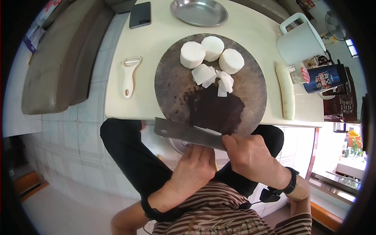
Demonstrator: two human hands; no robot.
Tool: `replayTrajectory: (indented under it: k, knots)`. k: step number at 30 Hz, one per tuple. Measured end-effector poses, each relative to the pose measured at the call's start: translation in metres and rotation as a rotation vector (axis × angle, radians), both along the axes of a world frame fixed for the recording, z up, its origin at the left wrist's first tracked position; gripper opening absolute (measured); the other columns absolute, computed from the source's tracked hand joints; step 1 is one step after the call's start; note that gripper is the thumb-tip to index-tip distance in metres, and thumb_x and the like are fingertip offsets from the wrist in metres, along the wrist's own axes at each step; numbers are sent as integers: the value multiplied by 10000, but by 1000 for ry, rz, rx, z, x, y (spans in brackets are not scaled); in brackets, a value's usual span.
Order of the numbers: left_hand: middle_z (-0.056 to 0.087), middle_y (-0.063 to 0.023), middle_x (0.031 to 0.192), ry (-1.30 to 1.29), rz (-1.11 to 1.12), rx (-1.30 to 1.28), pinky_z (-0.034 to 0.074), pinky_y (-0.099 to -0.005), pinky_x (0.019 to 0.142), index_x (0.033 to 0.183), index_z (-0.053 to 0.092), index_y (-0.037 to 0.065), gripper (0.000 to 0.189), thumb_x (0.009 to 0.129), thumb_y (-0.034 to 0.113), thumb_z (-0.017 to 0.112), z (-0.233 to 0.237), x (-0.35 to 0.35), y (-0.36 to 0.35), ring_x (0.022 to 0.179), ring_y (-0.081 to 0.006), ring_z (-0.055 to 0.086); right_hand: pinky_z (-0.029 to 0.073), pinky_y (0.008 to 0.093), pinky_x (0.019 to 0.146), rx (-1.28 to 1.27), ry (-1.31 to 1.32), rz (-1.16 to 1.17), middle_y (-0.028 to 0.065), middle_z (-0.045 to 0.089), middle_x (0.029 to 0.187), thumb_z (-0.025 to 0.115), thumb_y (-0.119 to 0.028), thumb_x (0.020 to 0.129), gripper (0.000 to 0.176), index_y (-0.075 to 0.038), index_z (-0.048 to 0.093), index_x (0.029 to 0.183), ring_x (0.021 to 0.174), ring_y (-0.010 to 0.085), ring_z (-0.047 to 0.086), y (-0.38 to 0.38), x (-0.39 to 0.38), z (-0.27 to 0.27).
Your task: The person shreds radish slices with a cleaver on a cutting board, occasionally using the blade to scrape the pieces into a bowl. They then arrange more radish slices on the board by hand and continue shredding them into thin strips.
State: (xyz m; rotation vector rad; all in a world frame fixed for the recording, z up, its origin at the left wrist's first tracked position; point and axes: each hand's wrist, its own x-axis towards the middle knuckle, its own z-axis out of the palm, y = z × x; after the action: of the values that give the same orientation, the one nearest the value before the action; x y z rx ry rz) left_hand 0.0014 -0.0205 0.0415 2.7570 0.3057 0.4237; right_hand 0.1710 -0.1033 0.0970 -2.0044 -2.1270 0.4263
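Note:
My right hand (250, 156) grips the handle end of a cleaver (184, 133), its broad blade lying across the near edge of the round chopping board (168, 92). A thin white strip shows along the blade's upper edge. Just below the blade is my left hand (196, 166), fingers pressed together with their tips hidden behind the metal; I cannot tell what they hold. Three peeled white radish chunks (192, 55) stand at the board's far side. In front of them lie thin white radish slices (204, 75), beside a dark wet patch.
A white peeler (128, 78) lies left of the board, a phone (140, 15) farther back. Behind the board sits a metal plate (199, 11). To the right are a long white radish (286, 92), a white pitcher (299, 41), a jar (299, 75) and a blue tumbler (325, 78).

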Motion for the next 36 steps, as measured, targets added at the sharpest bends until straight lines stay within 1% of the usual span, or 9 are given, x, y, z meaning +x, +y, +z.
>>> replayTrajectory:
  k: [7,9,11,15,18,24,26,30,36]
  knots:
    - [613,-190,1046,-2,-1,81,582,-396,833,987,670,-116,331,710,61,635,6,2,3,1017,-342,621,466,392,457,73,26,-31,124,544,687,634,19,655,216,-1,506,828,546,317,603,4,4,-8]
    - [610,-195,1051,-3,-9,79,582,-400,837,994,667,-120,335,714,61,634,5,0,3,1023,-346,619,467,389,456,43,58,-26,127,543,684,635,22,654,218,3,507,830,545,319,601,-1,4,-2]
    - [604,-200,1064,73,-28,-11,581,-405,843,998,664,-125,340,715,61,635,6,-2,1,1037,-351,614,467,387,455,13,40,-21,127,542,680,637,23,655,219,4,506,830,543,317,600,-5,3,5]
    - [601,-205,1069,53,-18,-6,578,-406,852,1000,662,-130,350,709,63,635,2,-3,0,1053,-357,609,469,387,458,-32,11,-4,129,547,684,642,19,655,222,7,504,829,542,313,603,-3,3,3]
    - [600,-206,1072,80,-42,-9,572,-408,870,1009,659,-131,353,712,58,630,5,-2,0,1061,-359,604,471,393,463,7,27,26,132,547,686,642,16,655,221,10,500,825,545,319,604,8,-1,-1]
    - [587,-210,1097,9,-26,29,564,-412,876,1028,648,-140,339,737,34,628,3,-4,2,1062,-369,600,476,402,471,46,61,-11,132,555,690,639,15,654,220,14,506,829,552,319,612,5,2,-3]
    - [583,-210,1104,57,-50,-44,564,-418,862,1028,649,-137,331,743,31,635,1,-6,0,1054,-369,600,474,402,468,11,54,-2,131,557,692,638,14,656,213,12,509,826,552,314,614,0,1,3]
    - [583,-208,1099,65,-46,-67,563,-424,855,1026,650,-132,323,747,31,639,0,-8,0,1049,-363,601,470,399,457,-58,0,10,131,558,691,636,12,658,197,10,513,811,550,306,616,0,2,6]
    - [578,-220,1164,90,-27,-29,557,-430,890,1054,644,-148,348,753,27,634,5,-5,-2,1108,-381,577,478,391,459,-2,-4,21,128,562,697,640,15,640,214,12,515,815,554,304,619,7,0,-2]
